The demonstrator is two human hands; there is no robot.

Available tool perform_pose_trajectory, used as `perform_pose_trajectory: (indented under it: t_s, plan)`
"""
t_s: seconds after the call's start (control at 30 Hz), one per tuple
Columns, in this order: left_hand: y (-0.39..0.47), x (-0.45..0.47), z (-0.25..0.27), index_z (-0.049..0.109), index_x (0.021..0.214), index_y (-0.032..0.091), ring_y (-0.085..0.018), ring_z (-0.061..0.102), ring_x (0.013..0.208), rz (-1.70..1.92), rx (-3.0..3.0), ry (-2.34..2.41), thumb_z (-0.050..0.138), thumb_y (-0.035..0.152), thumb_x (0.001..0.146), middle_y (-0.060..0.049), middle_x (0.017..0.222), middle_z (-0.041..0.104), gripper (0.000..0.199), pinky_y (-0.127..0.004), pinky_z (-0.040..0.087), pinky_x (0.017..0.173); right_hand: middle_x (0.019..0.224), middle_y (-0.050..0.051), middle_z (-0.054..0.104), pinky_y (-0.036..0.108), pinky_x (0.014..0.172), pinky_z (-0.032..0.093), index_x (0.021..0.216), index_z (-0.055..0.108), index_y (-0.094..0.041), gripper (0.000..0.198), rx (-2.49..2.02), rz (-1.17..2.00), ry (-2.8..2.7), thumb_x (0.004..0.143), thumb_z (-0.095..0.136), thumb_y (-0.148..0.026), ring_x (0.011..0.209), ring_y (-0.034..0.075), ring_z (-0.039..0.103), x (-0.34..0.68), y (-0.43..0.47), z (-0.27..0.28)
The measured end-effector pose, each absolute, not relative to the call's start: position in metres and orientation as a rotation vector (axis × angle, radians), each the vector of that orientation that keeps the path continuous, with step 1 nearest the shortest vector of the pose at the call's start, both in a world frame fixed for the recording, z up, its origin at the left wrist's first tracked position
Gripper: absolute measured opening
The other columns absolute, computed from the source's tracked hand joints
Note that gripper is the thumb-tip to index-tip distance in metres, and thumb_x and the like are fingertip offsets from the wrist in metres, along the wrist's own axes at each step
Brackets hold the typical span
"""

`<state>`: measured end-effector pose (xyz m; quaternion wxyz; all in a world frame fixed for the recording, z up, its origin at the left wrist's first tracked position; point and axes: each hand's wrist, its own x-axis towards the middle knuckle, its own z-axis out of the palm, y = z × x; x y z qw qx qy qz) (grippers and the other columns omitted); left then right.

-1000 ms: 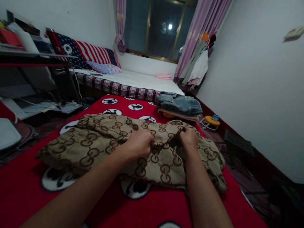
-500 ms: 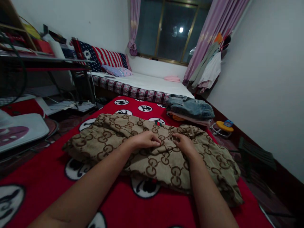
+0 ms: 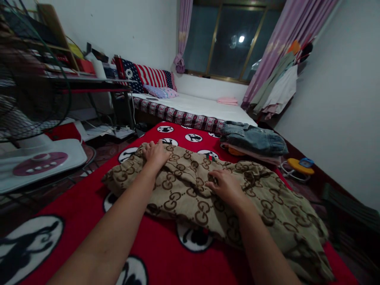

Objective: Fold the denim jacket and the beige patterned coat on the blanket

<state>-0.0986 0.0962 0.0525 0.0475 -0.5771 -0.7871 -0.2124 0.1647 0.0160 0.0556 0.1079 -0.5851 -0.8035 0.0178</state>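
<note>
A tan garment (image 3: 184,190) with a brown interlocking-letter print lies spread across the red blanket (image 3: 166,253), its cloth creased in the middle. My left hand (image 3: 156,154) rests on the garment's far left part, fingers apart and reaching to its far edge. Over the middle of the cloth is my right hand (image 3: 227,187), open, with a gap between thumb and curved fingers. A small green-and-red label (image 3: 210,157) shows at the far edge. Whether the left fingertips pinch any cloth is hard to see.
Folded denim clothes (image 3: 252,137) are stacked at the blanket's far right. Behind stands a bed (image 3: 202,103) with pillows. A fan (image 3: 32,91) and a cluttered desk (image 3: 97,82) are on the left. A yellow stool (image 3: 299,166) stands to the right.
My left hand has moved from the garment's middle to its far left, fingers opening. My right hand stays near the middle, fingers spread more. The view has turned left.
</note>
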Motion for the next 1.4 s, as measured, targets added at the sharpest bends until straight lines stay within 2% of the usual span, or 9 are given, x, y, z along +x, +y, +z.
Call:
perform_pose_trajectory:
  t_s: [0.27, 0.53, 0.67, 0.77, 0.9, 1.0, 1.1, 1.23, 1.4]
  plan:
    - [0.098, -0.116, 0.063, 0.067, 0.118, 0.027, -0.03, 0.061, 0.104, -1.007, -1.803, -2.257, 0.054, 0.029, 0.083, -0.009, 0.113, 0.068, 0.038, -0.039, 0.046, 0.087, 0.129, 0.009, 0.062, 0.036, 0.1, 0.042, 0.119, 0.065, -0.02, 0.037, -1.522, -0.018, -2.213, 0.085, 0.063, -0.033, 0.117, 0.025, 0.057, 0.155, 0.012, 0.065]
    - [0.096, -0.144, 0.046, 0.068, 0.113, 0.023, -0.04, 0.043, 0.121, -1.011, -1.514, -2.425, 0.054, 0.025, 0.082, -0.017, 0.122, 0.057, 0.034, -0.057, 0.035, 0.097, 0.152, 0.008, 0.041, 0.058, 0.114, 0.021, 0.14, 0.049, -0.026, 0.056, -1.526, 0.055, -2.368, 0.091, 0.05, -0.053, 0.141, 0.03, 0.033, 0.13, 0.005, 0.037]
    - [0.102, -0.144, 0.028, 0.054, 0.13, 0.018, -0.043, 0.04, 0.127, -0.977, -1.427, -2.527, 0.055, 0.04, 0.084, -0.024, 0.134, 0.047, 0.051, -0.06, 0.034, 0.099, 0.155, 0.009, 0.035, 0.063, 0.114, 0.015, 0.142, 0.046, -0.026, 0.058, -1.602, 0.142, -2.433, 0.093, 0.046, -0.056, 0.144, 0.032, 0.027, 0.127, 0.004, 0.024]
    - [0.101, -0.143, 0.029, 0.045, 0.136, 0.014, -0.046, 0.034, 0.132, -1.019, -1.453, -2.537, 0.06, 0.048, 0.081, -0.027, 0.142, 0.04, 0.067, -0.063, 0.03, 0.102, 0.149, 0.01, 0.044, 0.061, 0.114, 0.019, 0.136, 0.052, -0.025, 0.053, -1.571, 0.197, -2.359, 0.093, 0.048, -0.054, 0.14, 0.03, 0.035, 0.13, 0.003, 0.035]
    - [0.099, -0.129, 0.043, 0.043, 0.14, 0.018, -0.04, 0.012, 0.145, -1.14, -1.584, -2.194, 0.056, 0.038, 0.086, -0.018, 0.157, 0.021, 0.059, -0.061, 0.016, 0.113, 0.149, 0.011, 0.044, 0.058, 0.114, 0.022, 0.135, 0.053, -0.023, 0.046, -1.582, 0.115, -2.104, 0.095, 0.047, -0.045, 0.139, 0.026, 0.038, 0.14, 0.009, 0.051]
    - [0.1, -0.093, 0.055, 0.052, 0.135, 0.019, -0.031, 0.029, 0.142, -1.196, -1.984, -1.999, 0.051, 0.036, 0.089, -0.013, 0.149, 0.04, 0.049, -0.049, 0.021, 0.117, 0.152, 0.012, 0.04, 0.062, 0.113, 0.019, 0.138, 0.049, -0.023, 0.048, -1.692, 0.057, -2.027, 0.095, 0.047, -0.042, 0.142, 0.028, 0.031, 0.151, 0.015, 0.047]
    - [0.092, -0.044, 0.053, 0.054, 0.136, 0.019, -0.024, 0.04, 0.137, -1.128, -2.628, -1.744, 0.042, 0.042, 0.093, -0.01, 0.144, 0.05, 0.05, -0.039, 0.029, 0.115, 0.146, 0.014, 0.047, 0.061, 0.11, 0.026, 0.129, 0.059, -0.022, 0.042, -1.755, 0.181, -2.092, 0.093, 0.05, -0.041, 0.138, 0.03, 0.039, 0.161, 0.021, 0.036]
    - [0.071, 0.001, 0.029, 0.042, 0.146, 0.03, -0.03, 0.023, 0.146, -0.696, -3.043, -1.501, 0.034, 0.055, 0.095, -0.005, 0.156, 0.033, 0.057, -0.056, 0.019, 0.115, 0.114, 0.009, 0.071, 0.038, 0.099, 0.046, 0.108, 0.071, -0.019, 0.03, -1.544, 0.354, -1.841, 0.088, 0.052, -0.033, 0.109, 0.022, 0.064, 0.184, 0.032, 0.035]
    - [0.062, 0.006, 0.009, 0.041, 0.146, 0.036, -0.03, 0.017, 0.148, -0.49, -2.958, -1.514, 0.034, 0.058, 0.095, -0.002, 0.159, 0.028, 0.056, -0.057, 0.013, 0.116, 0.105, 0.014, 0.072, 0.032, 0.081, 0.054, 0.108, 0.067, -0.01, 0.038, -1.494, 0.26, -1.21, 0.08, 0.046, -0.026, 0.089, 0.021, 0.07, 0.257, 0.046, 0.039]
